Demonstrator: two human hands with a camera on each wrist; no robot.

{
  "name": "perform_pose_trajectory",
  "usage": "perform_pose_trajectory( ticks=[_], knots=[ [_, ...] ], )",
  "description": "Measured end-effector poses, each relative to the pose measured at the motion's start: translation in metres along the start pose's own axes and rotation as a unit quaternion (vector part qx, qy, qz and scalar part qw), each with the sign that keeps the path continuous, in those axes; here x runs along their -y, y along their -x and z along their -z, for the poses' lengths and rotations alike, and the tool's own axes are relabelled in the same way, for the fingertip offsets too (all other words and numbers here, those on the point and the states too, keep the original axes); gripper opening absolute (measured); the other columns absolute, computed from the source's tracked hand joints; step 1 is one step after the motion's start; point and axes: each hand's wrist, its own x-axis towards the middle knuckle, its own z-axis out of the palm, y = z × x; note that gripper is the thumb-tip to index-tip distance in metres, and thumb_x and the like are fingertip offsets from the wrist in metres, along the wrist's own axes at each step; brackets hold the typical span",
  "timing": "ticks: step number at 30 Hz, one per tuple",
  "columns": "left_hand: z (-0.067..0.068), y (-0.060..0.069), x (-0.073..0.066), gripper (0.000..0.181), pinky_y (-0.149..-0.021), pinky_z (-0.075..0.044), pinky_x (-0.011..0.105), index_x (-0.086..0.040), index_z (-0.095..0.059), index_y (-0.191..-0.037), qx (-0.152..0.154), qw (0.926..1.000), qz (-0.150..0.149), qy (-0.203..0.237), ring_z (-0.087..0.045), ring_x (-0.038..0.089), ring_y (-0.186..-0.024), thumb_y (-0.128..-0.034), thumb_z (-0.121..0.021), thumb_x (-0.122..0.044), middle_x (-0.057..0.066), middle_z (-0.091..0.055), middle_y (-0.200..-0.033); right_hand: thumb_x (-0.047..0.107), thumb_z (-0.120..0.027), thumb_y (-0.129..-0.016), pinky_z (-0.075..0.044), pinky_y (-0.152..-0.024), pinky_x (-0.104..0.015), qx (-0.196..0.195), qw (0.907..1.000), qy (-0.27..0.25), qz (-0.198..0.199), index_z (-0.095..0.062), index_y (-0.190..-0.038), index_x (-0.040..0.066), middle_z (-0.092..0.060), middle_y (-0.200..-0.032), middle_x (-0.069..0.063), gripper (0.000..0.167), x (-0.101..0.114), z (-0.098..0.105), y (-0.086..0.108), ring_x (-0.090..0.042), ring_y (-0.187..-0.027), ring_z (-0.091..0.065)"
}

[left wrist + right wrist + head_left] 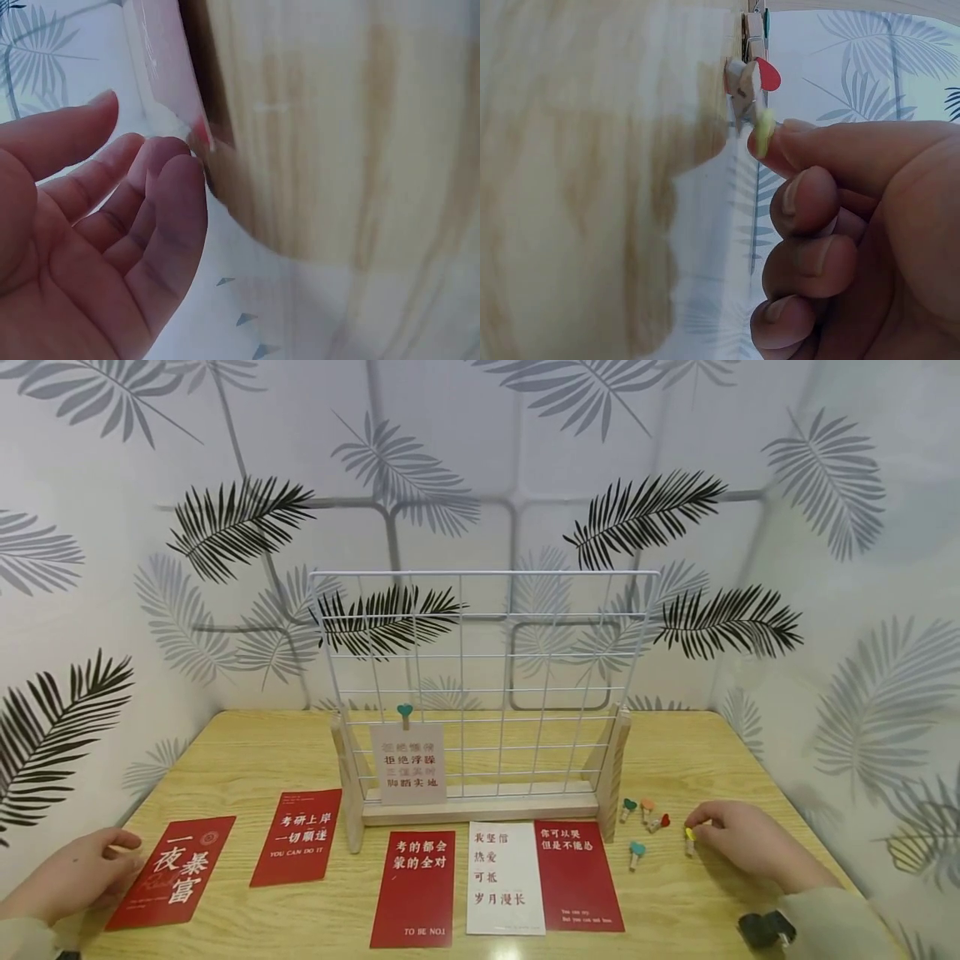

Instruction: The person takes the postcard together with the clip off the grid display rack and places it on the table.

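Note:
In the head view my right hand (746, 843) pinches a small wooden clothespin with a yellow heart (690, 842) between thumb and forefinger. The right wrist view shows the yellow heart (764, 133) at my fingertips. My left hand (78, 870) lies at the left edge of a red card (176, 870); in the left wrist view its thumb stands apart from loosely bent fingers, and whether they touch the card is unclear. A white wire grid (487, 681) on wooden feet carries a pale card (408, 768), clipped by a teal-heart clothespin (405, 713).
Another red card (297, 837) lies left of the grid. In front of it are a red card (412, 889), a white card (506, 878) and a further red card (579, 877). Several heart clothespins, one red (660, 822), one teal (636, 855), lie near my right hand.

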Motion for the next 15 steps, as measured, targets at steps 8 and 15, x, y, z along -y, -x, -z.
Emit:
perform_pose_trajectory(
  ticks=[8,15],
  knots=[
    [-0.002,0.008,-0.016,0.056,-0.072,-0.057,0.044,0.017,-0.041,-0.127,-0.020,0.9992,-0.032,0.012,-0.063,0.027,-0.087,-0.1020,-0.061,-0.029,0.025,-0.062,-0.102,0.022,-0.063,-0.100,-0.052,-0.080,-0.053,-0.017,0.9997,-0.002,-0.017,-0.074,-0.109,0.015,-0.070,-0.110,-0.009,0.016,0.005,0.004,0.001,-0.027,-0.096,-0.064],
    [-0.003,0.015,-0.030,0.058,-0.073,-0.059,0.046,0.015,-0.038,-0.133,-0.021,0.9983,-0.031,0.046,-0.067,0.028,-0.085,-0.1037,-0.058,-0.032,0.028,-0.060,-0.107,0.026,-0.062,-0.102,-0.047,-0.068,-0.040,-0.028,0.9992,-0.018,-0.020,-0.073,-0.113,0.013,-0.070,-0.101,-0.004,0.020,0.015,0.003,0.001,-0.017,-0.078,-0.056]
  ],
)
